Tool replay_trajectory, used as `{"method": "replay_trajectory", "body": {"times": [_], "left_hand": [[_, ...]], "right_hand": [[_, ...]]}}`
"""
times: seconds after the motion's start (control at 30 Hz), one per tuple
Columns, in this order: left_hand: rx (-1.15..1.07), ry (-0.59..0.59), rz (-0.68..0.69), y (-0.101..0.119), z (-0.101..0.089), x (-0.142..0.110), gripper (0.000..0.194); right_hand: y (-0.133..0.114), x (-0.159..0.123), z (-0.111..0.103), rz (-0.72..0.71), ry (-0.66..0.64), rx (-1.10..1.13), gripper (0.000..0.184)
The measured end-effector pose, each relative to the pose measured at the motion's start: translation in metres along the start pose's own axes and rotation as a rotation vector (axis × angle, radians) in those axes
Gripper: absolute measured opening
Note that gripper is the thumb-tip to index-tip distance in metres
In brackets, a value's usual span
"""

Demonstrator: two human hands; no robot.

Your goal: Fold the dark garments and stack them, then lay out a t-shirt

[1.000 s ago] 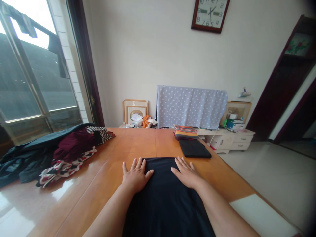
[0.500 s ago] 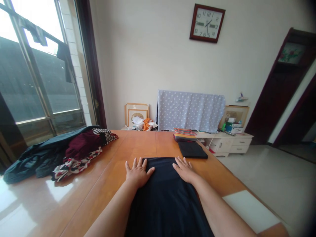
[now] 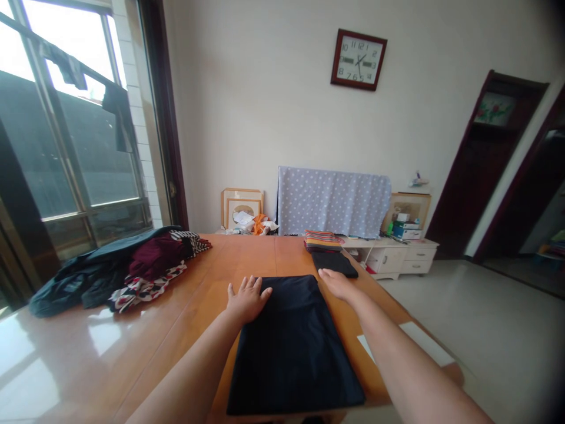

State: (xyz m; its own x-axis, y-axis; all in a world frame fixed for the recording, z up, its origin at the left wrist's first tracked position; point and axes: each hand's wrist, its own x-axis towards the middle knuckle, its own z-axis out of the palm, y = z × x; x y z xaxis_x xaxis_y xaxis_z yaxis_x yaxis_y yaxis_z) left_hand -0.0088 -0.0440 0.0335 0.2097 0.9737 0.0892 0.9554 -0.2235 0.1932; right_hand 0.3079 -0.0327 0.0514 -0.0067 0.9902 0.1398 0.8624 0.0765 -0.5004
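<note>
Our folded black cloth [image 3: 291,347] on the wooden table [image 3: 238,253]
Our left hand [image 3: 247,300] lay open on it; our right hand [image 3: 338,285] lay open just beside.

Folded cloth [image 3: 291,347] on the table [image 3: 247,250], clothes pile [image 3: 119,277] to its left

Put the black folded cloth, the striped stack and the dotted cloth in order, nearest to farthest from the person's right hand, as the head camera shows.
From the right hand:
1. Black folded cloth: on the table, just ahead of the fingertips.
2. Striped stack: directly behind it, at the far end.
3. Dotted cloth: farthest, draped by the wall.
</note>
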Motion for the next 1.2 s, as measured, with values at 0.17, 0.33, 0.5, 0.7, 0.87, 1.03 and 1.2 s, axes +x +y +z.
{"method": "replay_trajectory", "body": {"times": [0.17, 0.33, 0.5, 0.7, 0.87, 1.03, 1.2], "left_hand": [[-0.035, 0.019, 0.153, 0.014, 0.012, -0.045, 0.074], [0.007, 0.018, 0.202, 0.015, 0.026, -0.076, 0.076], [0.049, 0.021, 0.171, 0.013, 0.024, -0.078, 0.079], [0.062, 0.035, 0.183, 0.015, 0.017, -0.092, 0.079], [0.034, -0.007, 0.238, 0.014, 0.018, -0.109, 0.077], [-0.012, 0.043, 0.277, 0.015, 0.01, -0.115, 0.066], [-0.156, 0.037, 0.486, 0.031, -0.012, -0.133, 0.039]], "right_hand": [[-0.018, -0.048, 0.023, -0.023, -0.037, -0.02, 0.069], [-0.023, -0.091, 0.058, 0.014, -0.166, -0.216, 0.074], [-0.018, -0.101, 0.057, 0.061, -0.223, -0.273, 0.072], [-0.017, -0.111, 0.045, 0.046, -0.162, -0.234, 0.072], [-0.013, -0.132, 0.045, -0.001, -0.112, -0.23, 0.07], [-0.011, -0.145, 0.035, -0.025, 0.023, -0.14, 0.062], [-0.013, -0.168, 0.022, -0.014, 0.109, 0.003, 0.048]]}}
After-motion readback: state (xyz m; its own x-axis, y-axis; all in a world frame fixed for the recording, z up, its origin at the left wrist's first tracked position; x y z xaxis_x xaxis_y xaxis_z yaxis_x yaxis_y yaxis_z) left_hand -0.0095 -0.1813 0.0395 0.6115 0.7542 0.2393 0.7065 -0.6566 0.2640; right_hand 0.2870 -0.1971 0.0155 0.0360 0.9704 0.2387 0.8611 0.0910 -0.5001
